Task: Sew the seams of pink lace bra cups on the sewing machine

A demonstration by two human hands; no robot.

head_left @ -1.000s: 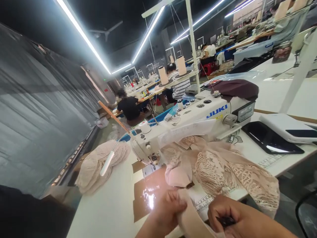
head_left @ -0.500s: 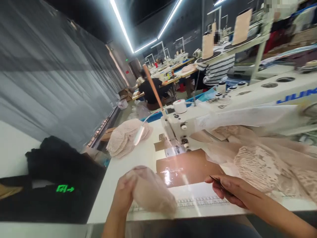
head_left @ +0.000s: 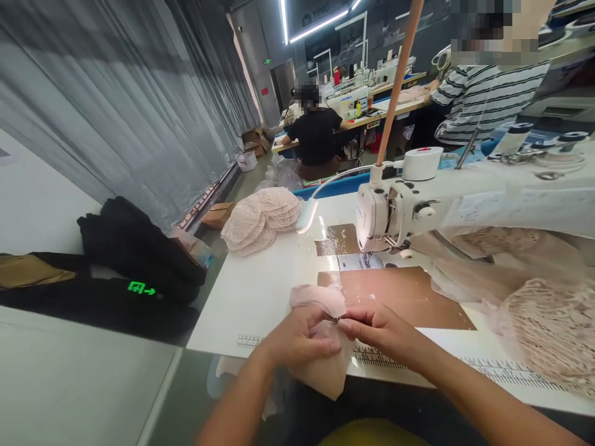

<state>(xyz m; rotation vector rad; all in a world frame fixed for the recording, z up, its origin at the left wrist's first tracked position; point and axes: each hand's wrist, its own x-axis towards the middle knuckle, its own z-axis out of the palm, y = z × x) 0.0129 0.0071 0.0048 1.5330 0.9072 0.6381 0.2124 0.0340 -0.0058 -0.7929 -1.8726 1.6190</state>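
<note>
White table [head_left: 227, 300], hands [head_left: 297, 339] [head_left: 383, 328] pinching pale fabric [head_left: 328, 375]

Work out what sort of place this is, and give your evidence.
Probably a garment sewing workshop: a sewing machine stands on the near table, a person in a black top sits at a bench with more machines, and pale lace pieces lie stacked.

Lighting: uneven. Strip lights [head_left: 320, 26] burn white at the far ceiling; a small lamp [head_left: 307, 215] glows left of the needle area. Glare marks the brown sheet [head_left: 400, 294]. Dark cloth [head_left: 134, 241] at left loses detail in shadow. Pale fabric [head_left: 325, 375] legible. Edges show wide-angle stretch; far heads pixelated.
</note>
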